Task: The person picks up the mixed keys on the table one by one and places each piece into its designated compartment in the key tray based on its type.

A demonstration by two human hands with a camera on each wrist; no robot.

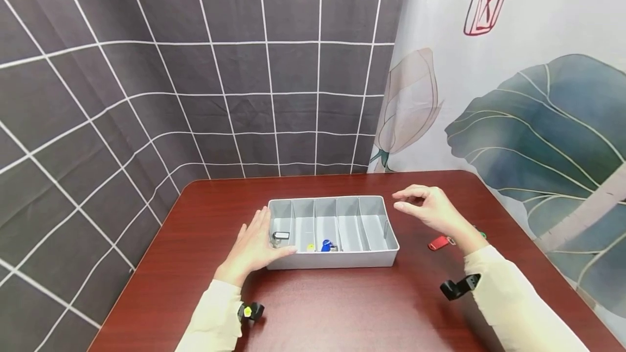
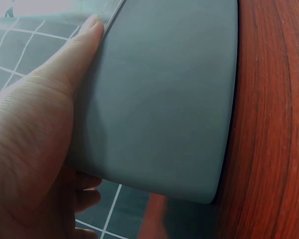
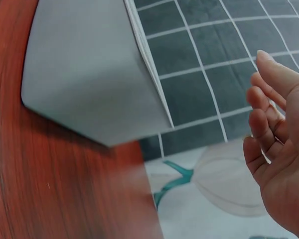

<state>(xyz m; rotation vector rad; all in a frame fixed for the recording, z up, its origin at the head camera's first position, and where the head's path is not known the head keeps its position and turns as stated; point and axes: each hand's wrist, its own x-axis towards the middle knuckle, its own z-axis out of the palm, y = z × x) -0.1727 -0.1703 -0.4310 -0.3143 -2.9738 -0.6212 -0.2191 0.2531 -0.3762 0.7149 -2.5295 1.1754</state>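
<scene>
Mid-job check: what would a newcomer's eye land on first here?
Probably the gray five-compartment tray on the reddish table, the left hand at its left end. Then the blue item near the front of the tray's middle compartment, and the red tag right of the tray, near the right hand.

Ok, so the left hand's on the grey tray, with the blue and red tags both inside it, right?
Not quite: the red tag isn't in the grey tray; the head view shows it on the table, right of the tray. The left hand is on the tray and the blue tag inside it, as stated.
</scene>
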